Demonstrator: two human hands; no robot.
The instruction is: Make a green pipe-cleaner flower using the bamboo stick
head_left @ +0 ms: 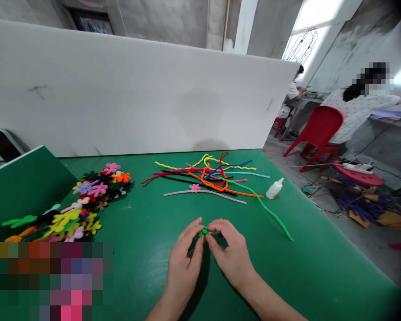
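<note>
**Both hands pinched on one green piece, near table edge**

Left hand (184, 258) and right hand (231, 255) meet fingertip to fingertip. Thumbs and forefingers of both are closed on one small green piece (203, 231), fuzzy and bright. It is held just above the table (147, 240), a flat surface covered in green. The piece is mostly hidden by the fingers, so its shape and long axis cannot be told.

Left: a heap of flat felt flowers (83, 200), petal-shaped, many colours, too many to count.

Further back:
- One green stem (270, 214), long and wavy, running from far-left to near-right.
- One pink stem (217, 194) lying crosswise, with one pink flower (195, 187) on it.
- A tangle of fuzzy stems (210, 173), overlapping, count unclear.
- One white glue bottle (274, 189), lying tilted, just right of the tangle.

Behind: a smooth white board (137, 98). Far right: one red plastic chair (319, 129) and a seated person (357, 111).
</note>
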